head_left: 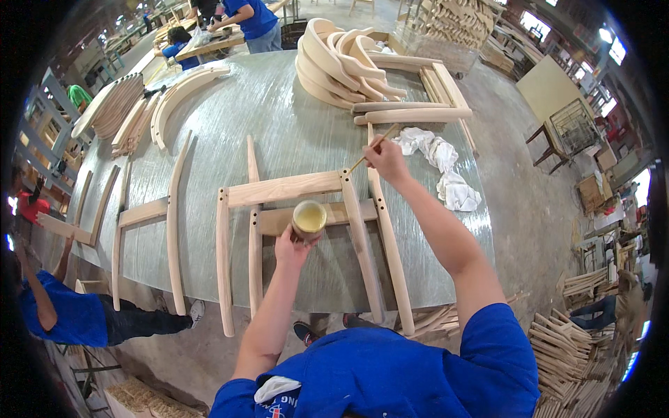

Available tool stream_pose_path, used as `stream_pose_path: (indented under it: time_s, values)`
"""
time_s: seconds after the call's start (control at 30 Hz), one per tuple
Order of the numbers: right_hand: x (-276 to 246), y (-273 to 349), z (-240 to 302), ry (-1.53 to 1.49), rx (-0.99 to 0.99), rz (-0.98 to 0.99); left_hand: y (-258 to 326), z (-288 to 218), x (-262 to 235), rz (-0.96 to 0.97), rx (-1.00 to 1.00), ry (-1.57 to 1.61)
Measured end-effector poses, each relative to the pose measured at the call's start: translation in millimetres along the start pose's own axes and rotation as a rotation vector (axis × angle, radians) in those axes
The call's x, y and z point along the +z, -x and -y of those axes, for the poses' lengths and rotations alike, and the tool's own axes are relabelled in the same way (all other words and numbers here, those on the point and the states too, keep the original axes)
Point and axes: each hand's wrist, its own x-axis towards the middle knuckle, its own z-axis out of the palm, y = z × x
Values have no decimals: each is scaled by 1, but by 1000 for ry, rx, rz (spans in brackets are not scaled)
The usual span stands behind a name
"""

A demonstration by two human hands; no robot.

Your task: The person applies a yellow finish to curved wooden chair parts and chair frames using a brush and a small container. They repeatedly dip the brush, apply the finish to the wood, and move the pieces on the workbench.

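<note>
My left hand (294, 249) is wrapped round a jar (309, 219) of yellowish liquid, held above a wooden chair-leg frame. In my right hand (387, 160) is a thin wooden stick (357, 164), pinched near its upper part. Its lower tip meets the top right corner of the frame, beside the dark holes in the leg (361, 244). A pale top rail (284, 188) joins this leg to the left leg (223, 261). Partly beneath lies a second leg frame, its rail (273, 223) half hidden by the jar and my hand.
Curved wooden parts (334, 66) are stacked at the table's far side. White rags (446, 167) lie right of my right hand. Another leg frame (143, 213) rests to the left. A co-worker in blue (66, 310) stands at the left edge, with hands near another frame.
</note>
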Motion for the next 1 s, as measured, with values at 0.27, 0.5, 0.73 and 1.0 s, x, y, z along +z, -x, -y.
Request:
stream_pose_path:
  time_s: [0.27, 0.5, 0.73, 1.0]
  values:
    - [19, -2, 4, 320, -195, 53, 46, 16, -50, -30, -20, -78]
    - [25, -3, -5, 345, -240, 123, 48, 17, -53, -9, -1, -60]
    - [13, -18, 10, 304, -197, 110, 49, 16, -53, -55, 6, -81]
    - [28, -19, -6, 330, -229, 175, 56, 20, -53, -60, -22, -95]
